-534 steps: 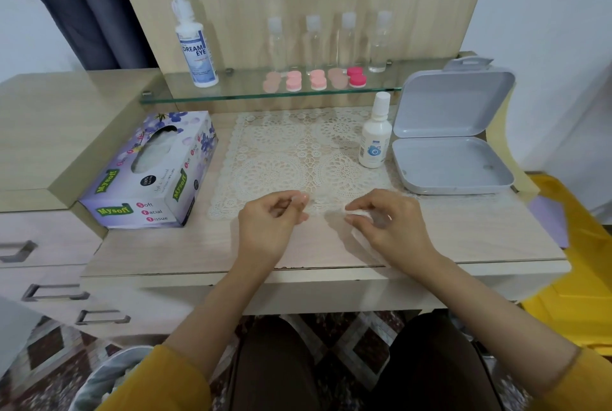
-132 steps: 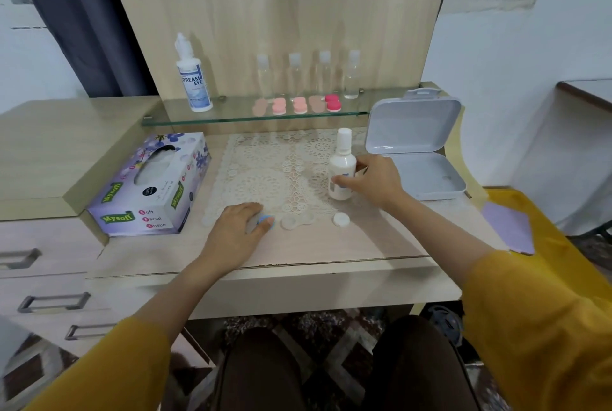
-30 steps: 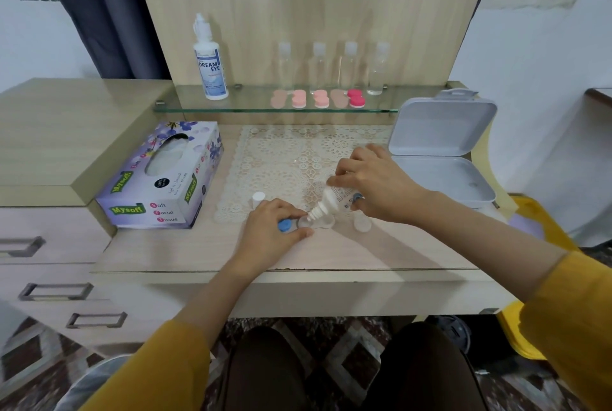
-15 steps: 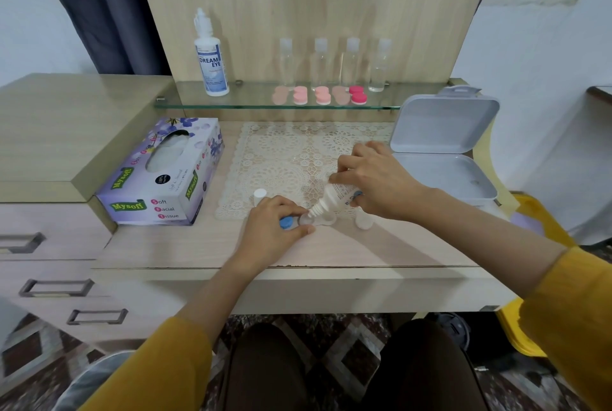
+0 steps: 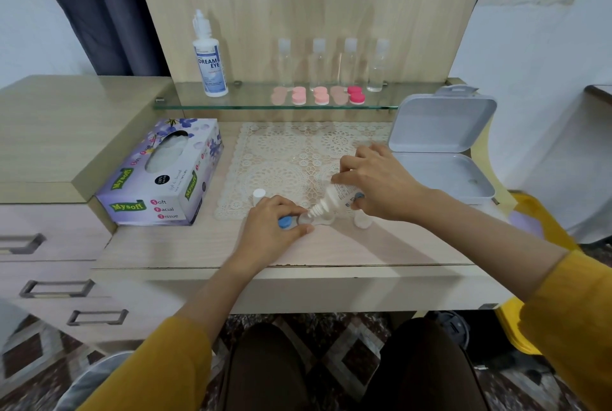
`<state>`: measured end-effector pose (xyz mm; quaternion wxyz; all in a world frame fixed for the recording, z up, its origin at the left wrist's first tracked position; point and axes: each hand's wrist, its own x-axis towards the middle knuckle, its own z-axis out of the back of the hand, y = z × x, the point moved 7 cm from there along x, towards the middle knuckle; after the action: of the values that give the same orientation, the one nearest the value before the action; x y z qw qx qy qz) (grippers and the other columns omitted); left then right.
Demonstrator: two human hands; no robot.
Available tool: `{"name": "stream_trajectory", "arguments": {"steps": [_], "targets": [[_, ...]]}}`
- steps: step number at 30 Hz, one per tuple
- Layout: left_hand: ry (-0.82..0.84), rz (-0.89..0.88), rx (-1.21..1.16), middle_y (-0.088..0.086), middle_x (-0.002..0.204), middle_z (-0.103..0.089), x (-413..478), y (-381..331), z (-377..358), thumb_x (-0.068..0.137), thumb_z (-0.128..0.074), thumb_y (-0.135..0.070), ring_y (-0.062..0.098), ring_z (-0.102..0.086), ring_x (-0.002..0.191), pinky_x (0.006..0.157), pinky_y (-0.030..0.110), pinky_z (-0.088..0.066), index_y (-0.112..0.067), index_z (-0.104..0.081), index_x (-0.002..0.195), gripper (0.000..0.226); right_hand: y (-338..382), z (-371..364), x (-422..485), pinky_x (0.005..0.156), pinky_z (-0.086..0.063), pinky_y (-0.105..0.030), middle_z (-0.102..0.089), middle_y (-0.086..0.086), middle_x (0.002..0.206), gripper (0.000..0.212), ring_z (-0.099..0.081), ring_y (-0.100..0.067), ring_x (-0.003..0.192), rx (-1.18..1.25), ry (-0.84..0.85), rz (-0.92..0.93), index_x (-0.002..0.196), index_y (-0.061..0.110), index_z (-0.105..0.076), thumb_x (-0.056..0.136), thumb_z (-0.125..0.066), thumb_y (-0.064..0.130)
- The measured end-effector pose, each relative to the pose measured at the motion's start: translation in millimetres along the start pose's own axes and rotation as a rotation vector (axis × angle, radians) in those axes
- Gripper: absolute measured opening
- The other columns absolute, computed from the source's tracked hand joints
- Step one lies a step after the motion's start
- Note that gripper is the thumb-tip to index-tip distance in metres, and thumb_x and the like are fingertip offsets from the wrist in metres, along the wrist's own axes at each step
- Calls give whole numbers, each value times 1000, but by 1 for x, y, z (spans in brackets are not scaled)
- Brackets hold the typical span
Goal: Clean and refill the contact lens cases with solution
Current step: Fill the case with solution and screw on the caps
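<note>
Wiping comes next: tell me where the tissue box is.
Head view, desk's left side: the tissue box sits just left of the lace mat.

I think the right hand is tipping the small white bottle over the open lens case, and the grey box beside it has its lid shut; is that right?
Not quite: the grey box has its lid open, standing up behind its base, as the head view shows. The right hand does tip the small white bottle over the open lens case.

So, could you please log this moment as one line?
step: refill | right hand: bottle tilted, tip at case | left hand: holds case | white cap: beside case
</note>
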<state>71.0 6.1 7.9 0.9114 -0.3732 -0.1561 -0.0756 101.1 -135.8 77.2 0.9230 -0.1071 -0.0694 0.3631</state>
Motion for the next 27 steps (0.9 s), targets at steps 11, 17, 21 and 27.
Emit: {"name": "stream_trajectory", "arguments": {"steps": [11, 17, 21, 27], "targets": [[9, 11, -7, -13, 92, -59, -1, 2, 0, 71, -76, -32, 8, -51, 92, 84, 23, -39, -22, -72, 95, 26, -30, -2, -21, 87, -28, -28, -47, 4, 123, 53, -37, -20, 111, 103, 17, -94, 133, 29, -47, 83, -64, 30], [15, 21, -25, -9, 94, -61, -1, 2, -1, 72, -76, -31, 10, -52, 94, 85, 24, -40, -21, -72, 95, 26, -30, -4, -23, 88, -28, -28, -48, 5, 122, 53, -36, -20, 111, 89, 17, -83, 133, 29, -47, 83, -64, 30], [16, 21, -28, -10, 94, -61, -2, 1, 0, 72, -76, -31, 10, -52, 94, 86, 25, -40, -22, -72, 95, 26, -27, -3, -21, 89, -27, -29, -48, 5, 120, 53, -37, -19, 109, 64, 16, -72, 133, 30, -47, 83, -63, 31], [17, 27, -30, -10, 94, -61, -2, 1, 0, 72, -76, -31, 9, -52, 94, 87, 27, -41, -22, -72, 95, 25, -25, 0, -19, 89, -25, -28, -48, 6, 120, 51, -37, -19, 109, 42, 8, -69, 133, 31, -46, 84, -61, 32]]}}
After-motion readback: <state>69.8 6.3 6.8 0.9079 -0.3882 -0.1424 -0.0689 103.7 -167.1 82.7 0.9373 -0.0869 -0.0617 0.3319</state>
